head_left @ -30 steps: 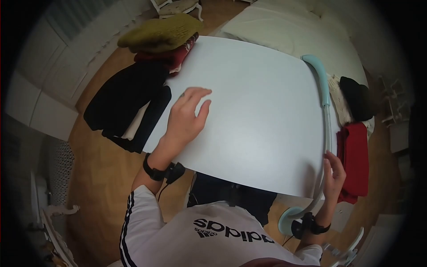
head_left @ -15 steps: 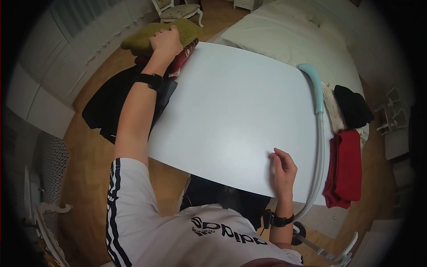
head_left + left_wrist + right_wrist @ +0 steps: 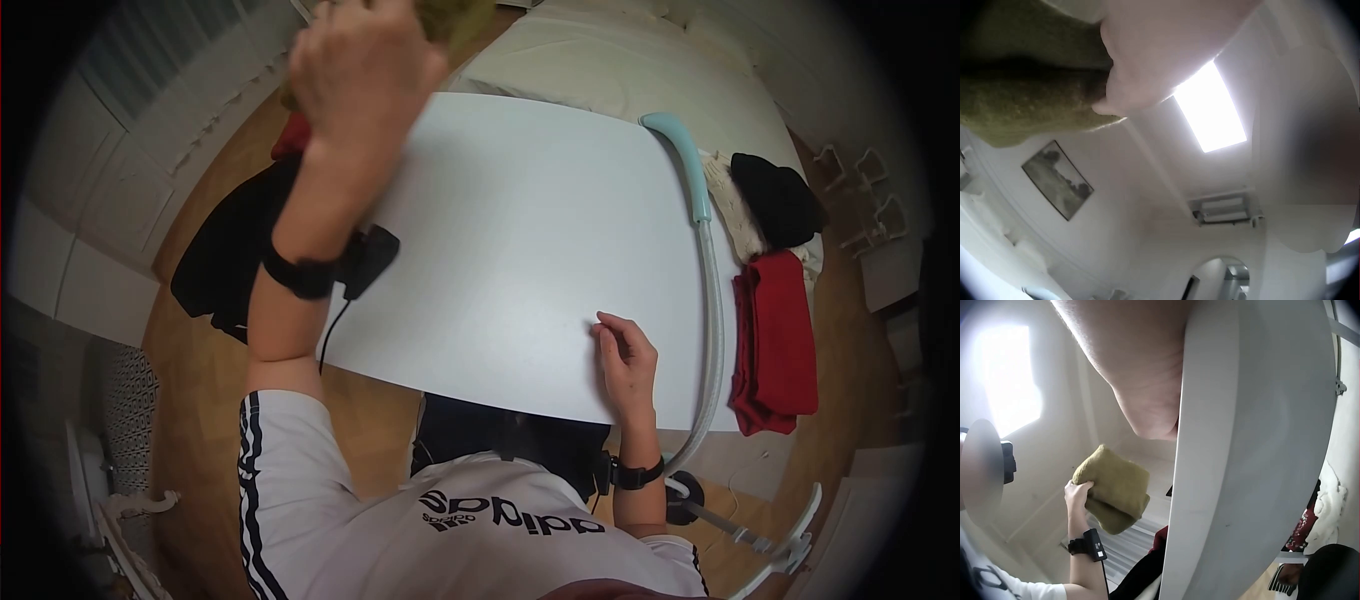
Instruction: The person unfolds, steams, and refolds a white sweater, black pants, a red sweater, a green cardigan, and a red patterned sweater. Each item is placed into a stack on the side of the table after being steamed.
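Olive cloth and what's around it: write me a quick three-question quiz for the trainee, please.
1. Multiple choice: what does the left hand grip?
A) cream knit
B) olive cloth
C) black cloth
2. True or false: the pale blue handle is joined to a grey hose.
3. Fill in: the folded item beside the hose, at the right in the head view, is coloured ____.

Key: 1 B; 2 true; 3 red.

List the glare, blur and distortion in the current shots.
Head view: the left hand is blurred, the table's edges look bowed, the corners go black. Left wrist view: a bright panel is blown out white. Right wrist view: harsh glare at upper left.
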Demonstrator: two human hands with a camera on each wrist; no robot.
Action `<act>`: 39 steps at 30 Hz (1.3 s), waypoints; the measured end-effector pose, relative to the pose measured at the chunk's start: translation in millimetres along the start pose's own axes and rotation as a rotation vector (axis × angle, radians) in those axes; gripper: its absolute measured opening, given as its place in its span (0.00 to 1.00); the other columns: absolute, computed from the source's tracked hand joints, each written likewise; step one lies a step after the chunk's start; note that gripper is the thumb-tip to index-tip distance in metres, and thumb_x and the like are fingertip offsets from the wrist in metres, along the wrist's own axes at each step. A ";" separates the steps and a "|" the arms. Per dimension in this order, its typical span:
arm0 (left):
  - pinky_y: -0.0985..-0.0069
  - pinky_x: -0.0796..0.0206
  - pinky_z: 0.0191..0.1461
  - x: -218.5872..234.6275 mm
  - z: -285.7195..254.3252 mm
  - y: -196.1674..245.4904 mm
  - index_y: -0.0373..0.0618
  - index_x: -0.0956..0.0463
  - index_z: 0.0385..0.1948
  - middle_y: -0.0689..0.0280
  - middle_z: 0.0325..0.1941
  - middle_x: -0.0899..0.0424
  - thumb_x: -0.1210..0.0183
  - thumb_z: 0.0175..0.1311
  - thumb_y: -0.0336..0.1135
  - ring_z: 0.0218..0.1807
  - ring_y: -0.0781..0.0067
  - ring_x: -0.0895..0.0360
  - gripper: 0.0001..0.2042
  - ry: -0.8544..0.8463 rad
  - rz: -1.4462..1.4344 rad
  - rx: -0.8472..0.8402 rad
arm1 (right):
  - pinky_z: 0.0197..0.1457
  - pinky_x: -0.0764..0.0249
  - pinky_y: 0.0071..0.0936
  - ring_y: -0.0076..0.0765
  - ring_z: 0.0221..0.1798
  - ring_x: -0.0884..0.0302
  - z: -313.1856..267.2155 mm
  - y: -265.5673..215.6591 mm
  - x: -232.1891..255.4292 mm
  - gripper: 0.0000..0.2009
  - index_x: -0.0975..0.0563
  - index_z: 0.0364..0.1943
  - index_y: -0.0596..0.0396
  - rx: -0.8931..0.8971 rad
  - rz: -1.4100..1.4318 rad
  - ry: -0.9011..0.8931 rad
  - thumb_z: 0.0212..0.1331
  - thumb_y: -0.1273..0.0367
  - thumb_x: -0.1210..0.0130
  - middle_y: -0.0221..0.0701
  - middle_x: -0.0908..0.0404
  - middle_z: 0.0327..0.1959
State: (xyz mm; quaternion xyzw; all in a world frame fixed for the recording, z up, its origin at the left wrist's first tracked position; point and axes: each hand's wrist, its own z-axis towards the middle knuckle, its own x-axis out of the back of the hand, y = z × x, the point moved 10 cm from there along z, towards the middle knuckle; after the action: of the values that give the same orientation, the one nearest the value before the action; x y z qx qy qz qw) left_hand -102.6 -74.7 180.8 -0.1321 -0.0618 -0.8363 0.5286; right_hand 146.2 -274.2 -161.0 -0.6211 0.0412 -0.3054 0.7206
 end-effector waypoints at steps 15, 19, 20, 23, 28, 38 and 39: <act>0.60 0.29 0.62 22.4 -198.2 117.4 0.38 0.19 0.51 0.52 0.52 0.15 0.48 0.56 0.15 0.56 0.49 0.19 0.20 -0.460 -0.995 0.021 | 0.72 0.30 0.38 0.42 0.68 0.26 -14.1 6.4 49.2 0.25 0.31 0.70 0.63 -0.001 -0.030 0.371 0.69 0.75 0.45 0.48 0.27 0.66; 0.65 0.28 0.59 -23.4 -250.5 30.3 0.37 0.27 0.63 0.52 0.59 0.19 0.45 0.70 0.27 0.57 0.57 0.19 0.20 -0.718 -0.562 0.357 | 0.77 0.38 0.50 0.62 0.75 0.38 -15.8 -71.0 19.0 0.35 0.32 0.72 0.55 0.246 -0.376 0.115 0.56 0.73 0.34 0.54 0.40 0.74; 0.66 0.26 0.57 -44.7 -281.4 23.9 0.36 0.30 0.65 0.50 0.58 0.20 0.43 0.70 0.28 0.57 0.59 0.19 0.22 -0.925 -0.779 0.712 | 0.77 0.38 0.50 0.62 0.75 0.38 -15.0 -77.3 9.3 0.35 0.32 0.72 0.55 0.239 -0.375 0.113 0.56 0.73 0.34 0.54 0.40 0.74; 0.72 0.23 0.53 -55.6 -316.5 43.3 0.35 0.37 0.69 0.49 0.62 0.27 0.39 0.69 0.25 0.60 0.69 0.21 0.27 -1.001 -1.200 1.168 | 0.78 0.41 0.55 0.73 0.76 0.45 -0.3 -85.2 -24.5 0.36 0.29 0.70 0.49 0.265 -0.671 0.051 0.51 0.74 0.33 0.57 0.45 0.77; 0.69 0.30 0.68 -16.9 -258.1 93.1 0.33 0.36 0.68 0.54 0.67 0.31 0.41 0.67 0.18 0.65 0.63 0.23 0.27 -0.648 -1.683 0.809 | 0.73 0.33 0.52 0.70 0.71 0.33 13.8 -66.8 -20.8 0.29 0.26 0.63 0.56 0.165 -0.419 0.134 0.53 0.76 0.37 0.57 0.34 0.71; 0.51 0.46 0.78 -28.6 -277.9 88.9 0.39 0.29 0.67 0.45 0.72 0.29 0.36 0.69 0.44 0.73 0.40 0.32 0.29 -0.735 -0.643 0.028 | 0.56 0.13 0.48 0.52 0.54 0.14 -18.7 26.5 -15.5 0.28 0.38 0.67 0.72 -0.498 1.033 0.216 0.80 0.55 0.57 0.54 0.24 0.62; 0.49 0.47 0.78 -44.8 -297.3 73.3 0.39 0.29 0.68 0.45 0.71 0.28 0.36 0.69 0.50 0.73 0.40 0.32 0.32 -0.840 -0.412 0.046 | 0.56 0.13 0.48 0.52 0.54 0.14 -23.3 26.3 -7.2 0.28 0.38 0.67 0.72 -0.499 1.037 0.221 0.80 0.55 0.57 0.54 0.24 0.62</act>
State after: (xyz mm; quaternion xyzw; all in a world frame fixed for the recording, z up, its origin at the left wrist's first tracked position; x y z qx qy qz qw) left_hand -64.7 -139.8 -119.3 -0.4325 -0.3141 -0.7962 0.2837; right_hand 140.3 -289.8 -192.8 -0.6353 0.4852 0.0430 0.5992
